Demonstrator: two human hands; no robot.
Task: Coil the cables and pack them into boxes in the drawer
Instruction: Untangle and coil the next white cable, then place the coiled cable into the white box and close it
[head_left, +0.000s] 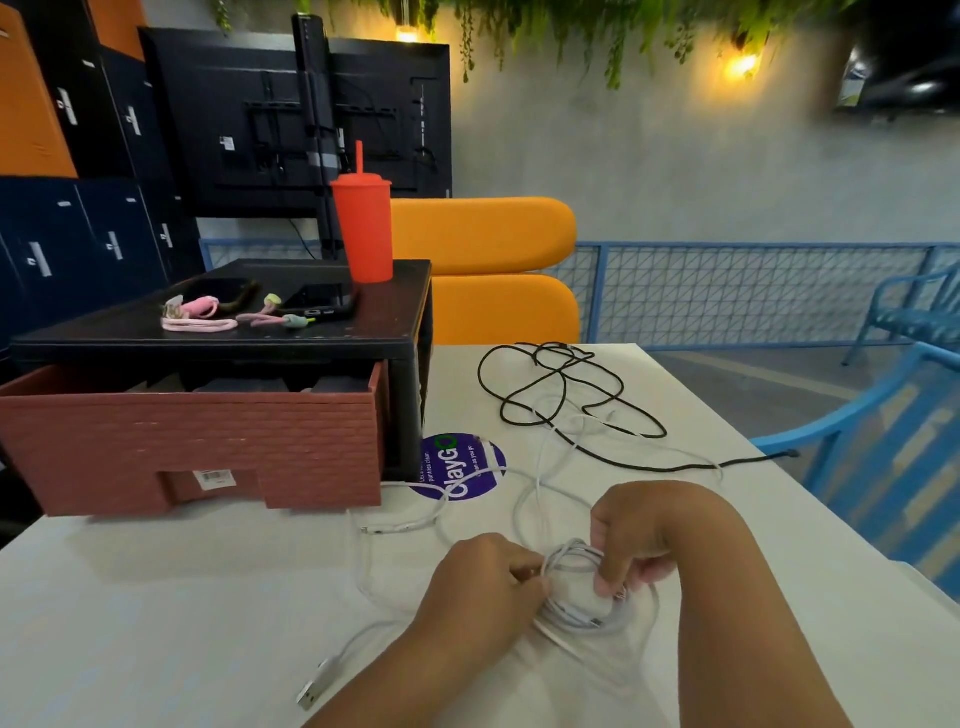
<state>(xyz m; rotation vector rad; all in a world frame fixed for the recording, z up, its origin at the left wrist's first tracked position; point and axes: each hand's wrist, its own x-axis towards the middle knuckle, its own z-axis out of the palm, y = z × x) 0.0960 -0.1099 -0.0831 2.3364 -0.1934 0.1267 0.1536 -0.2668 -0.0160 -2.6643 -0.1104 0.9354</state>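
Observation:
A white cable (582, 603) lies partly coiled at the front of the white table (182, 613). My left hand (483, 587) pinches the coil's left side and my right hand (644, 535) grips its right side. Loose white strands trail to the left, ending in a USB plug (311, 693). A tangled black cable (561, 395) lies further back on the table. At the left, the brick-red drawer (197, 441) stands pulled out of a black cabinet (291, 332), with dark boxes (234, 385) just visible inside.
On the cabinet top stand a red tumbler with straw (363, 228), pink cable ties (200, 325) and a black phone (322, 312). A purple sticker (457, 470) is on the table. Orange seat backs (493, 270) are behind; a blue chair (883, 447) is at the right.

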